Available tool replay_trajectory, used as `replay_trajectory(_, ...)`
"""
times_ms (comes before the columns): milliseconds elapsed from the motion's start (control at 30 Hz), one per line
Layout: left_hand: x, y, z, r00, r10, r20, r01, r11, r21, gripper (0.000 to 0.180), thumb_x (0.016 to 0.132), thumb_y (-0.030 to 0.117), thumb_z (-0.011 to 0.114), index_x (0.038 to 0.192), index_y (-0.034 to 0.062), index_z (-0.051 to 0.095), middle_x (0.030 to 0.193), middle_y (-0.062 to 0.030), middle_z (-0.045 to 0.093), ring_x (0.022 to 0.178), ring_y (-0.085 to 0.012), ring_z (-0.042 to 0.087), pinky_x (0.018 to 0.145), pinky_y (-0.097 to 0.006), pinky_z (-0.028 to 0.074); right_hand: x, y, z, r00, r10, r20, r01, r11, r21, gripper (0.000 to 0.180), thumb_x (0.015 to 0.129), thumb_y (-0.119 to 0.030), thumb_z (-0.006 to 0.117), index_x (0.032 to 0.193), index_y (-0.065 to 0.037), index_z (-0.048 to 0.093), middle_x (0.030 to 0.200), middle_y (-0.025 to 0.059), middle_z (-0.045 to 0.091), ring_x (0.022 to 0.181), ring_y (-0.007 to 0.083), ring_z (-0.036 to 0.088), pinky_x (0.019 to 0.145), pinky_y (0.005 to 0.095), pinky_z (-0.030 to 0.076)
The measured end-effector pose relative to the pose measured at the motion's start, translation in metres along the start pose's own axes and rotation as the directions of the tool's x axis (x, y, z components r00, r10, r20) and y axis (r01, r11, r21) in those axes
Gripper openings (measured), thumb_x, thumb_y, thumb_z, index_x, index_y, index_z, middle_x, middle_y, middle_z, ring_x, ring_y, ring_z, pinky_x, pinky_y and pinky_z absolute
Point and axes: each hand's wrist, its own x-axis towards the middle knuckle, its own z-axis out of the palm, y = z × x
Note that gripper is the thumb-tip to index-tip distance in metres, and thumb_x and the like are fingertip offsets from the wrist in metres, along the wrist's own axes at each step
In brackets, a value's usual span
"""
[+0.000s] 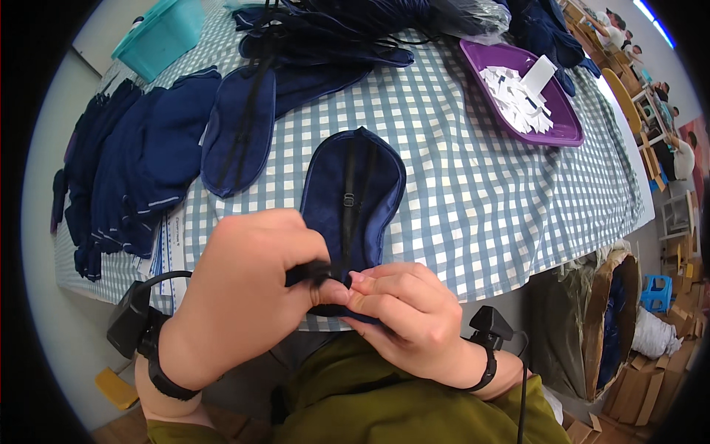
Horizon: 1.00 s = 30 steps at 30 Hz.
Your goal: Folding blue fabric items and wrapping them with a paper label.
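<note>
A navy blue sleep mask (353,194) lies lengthwise on the blue-and-white checked tablecloth (473,177), its black elastic straps with a small buckle facing up. My left hand (248,292) pinches the near end of the black strap at the mask's near edge. My right hand (403,314) grips the same near edge of the mask, fingertips touching those of the left hand. A black band with a small device sits on each wrist.
A second mask (238,133) lies to the left, beside stacks of navy masks (126,170). More masks are piled at the far edge. A purple tray (566,126) holds white paper slips. A teal bin (159,33) stands far left. Cardboard boxes (614,325) sit right of the table.
</note>
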Motion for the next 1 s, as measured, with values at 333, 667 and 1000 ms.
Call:
replay_trajectory(333,-0.015,0.007,0.032,0.926,0.069,-0.371,-0.043,0.996,0.078,0.028,0.061,0.012,0.088,0.077,0.004,0.067,0.073,-0.0052,0.062,0.068,-0.0197,0.061,0.061,-0.029,0.051,-0.008,0.001,0.0,0.996,0.079,-0.038,-0.077,0.997,0.029,0.047,0.055,-0.002,0.089,0.094,-0.004,0.064,0.096,0.0095,0.071,0.088,0.0257,0.07,0.071,0.0325,0.056)
replay_trajectory(667,-0.039,0.013,0.051,0.866,0.38,-0.324,-0.201,0.86,0.469,0.023,0.071,-0.001,0.074,0.093,-0.0074,0.07,0.094,-0.0135,0.067,0.084,-0.0268,0.063,0.071,-0.032,0.057,-0.012,0.002,0.006,0.998,-0.02,-0.067,0.024,0.998,0.053,0.047,0.06,0.004,0.08,0.103,0.001,0.061,0.097,0.0105,0.069,0.09,0.0279,0.066,0.077,0.0351,0.055)
replay_trajectory(1000,-0.032,0.022,0.03,0.978,0.188,-0.088,-0.16,0.952,0.259,0.045,0.066,-0.002,0.073,0.109,-0.0092,0.064,0.107,-0.0166,0.065,0.097,-0.0319,0.06,0.08,-0.038,0.053,-0.013,0.002,0.005,0.998,-0.024,-0.064,0.025,1.0,0.005,0.044,0.06,0.006,0.077,0.101,0.003,0.061,0.096,0.0116,0.068,0.088,0.0283,0.067,0.076,0.0355,0.055)
